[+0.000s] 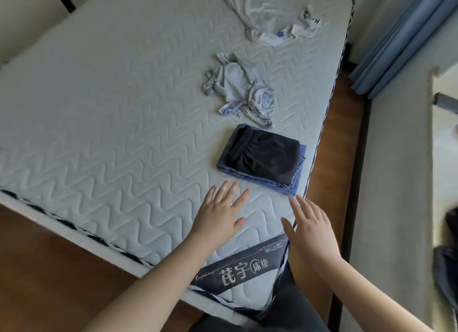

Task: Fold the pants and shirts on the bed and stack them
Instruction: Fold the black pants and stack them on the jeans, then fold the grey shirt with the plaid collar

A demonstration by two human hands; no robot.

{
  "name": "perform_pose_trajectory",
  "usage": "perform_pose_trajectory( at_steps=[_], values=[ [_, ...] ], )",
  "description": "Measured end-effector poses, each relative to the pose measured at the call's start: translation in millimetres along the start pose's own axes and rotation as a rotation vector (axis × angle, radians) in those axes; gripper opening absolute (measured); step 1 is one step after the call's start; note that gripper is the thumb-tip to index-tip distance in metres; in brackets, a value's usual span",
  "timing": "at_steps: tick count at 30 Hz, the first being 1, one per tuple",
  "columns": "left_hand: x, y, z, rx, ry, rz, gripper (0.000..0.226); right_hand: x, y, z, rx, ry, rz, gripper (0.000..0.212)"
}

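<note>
Stacking so far: black pants (265, 155) folded atop folded blue garment (298, 180), near the bed's (99, 108) right edge.
Left to fold: crumpled striped shirt (241, 90) just beyond; white shirt (275, 15) by the far right corner.
My hands: left hand (220, 216) and right hand (309, 229) flat-fingered, holding nothing, near the stack.

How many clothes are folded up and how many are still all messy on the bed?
Folded: 2, the black garment stacked on the blue garment.
Messy: 2, the plaid garment and the white garment.
Total: 4
</note>
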State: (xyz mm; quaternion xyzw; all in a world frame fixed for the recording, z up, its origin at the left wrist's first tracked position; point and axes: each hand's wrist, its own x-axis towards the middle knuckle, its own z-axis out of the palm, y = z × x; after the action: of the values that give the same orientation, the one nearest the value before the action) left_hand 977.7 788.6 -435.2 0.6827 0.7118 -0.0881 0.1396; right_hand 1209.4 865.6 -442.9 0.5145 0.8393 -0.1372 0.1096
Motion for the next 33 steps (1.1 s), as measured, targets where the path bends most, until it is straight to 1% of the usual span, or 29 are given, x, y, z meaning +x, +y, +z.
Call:
perform_pose_trajectory(
  at_steps=[2,5,6,8,12,17,21,23,28,30,33],
  values=[
    [-43,11,-22,0.003,0.05,0.006,0.062,-42,-9,-21,-0.048,-0.014,-0.026,0.082],
    [-103,19,-41,-0.041,0.255,0.029,0.049,-94,-20,-46,-0.103,-0.017,-0.094,0.1],
    [-121,20,-42,-0.044,0.289,0.035,0.046,-110,-24,-53,-0.085,-0.018,-0.095,0.098],
    [-151,22,-43,-0.046,0.317,0.035,0.044,-135,-28,-65,-0.041,0.031,-0.063,0.08],
    [-168,39,-45,-0.016,0.371,0.085,0.046,-165,-13,-77,-0.014,0.108,-0.053,0.062],
    [-140,86,-70,-0.004,0.484,0.178,0.04,-180,30,-82,0.003,0.256,-0.06,0.047],
    [-105,148,-99,0.002,0.592,0.283,0.028,-193,81,-94,0.014,0.346,-0.086,0.047],
    [-88,181,-113,0.019,0.622,0.282,0.026,-197,111,-98,0.021,0.407,-0.087,0.046],
    [-47,264,-133,0.043,0.644,0.239,0.028,-198,187,-104,0.074,0.55,0.074,0.043],
    [-34,296,-139,0.033,0.656,0.248,0.029,-200,213,-109,0.083,0.571,0.115,0.042],
    [-24,333,-144,0.034,0.665,0.277,0.032,-207,246,-114,0.07,0.585,0.127,0.041]
  ],
)
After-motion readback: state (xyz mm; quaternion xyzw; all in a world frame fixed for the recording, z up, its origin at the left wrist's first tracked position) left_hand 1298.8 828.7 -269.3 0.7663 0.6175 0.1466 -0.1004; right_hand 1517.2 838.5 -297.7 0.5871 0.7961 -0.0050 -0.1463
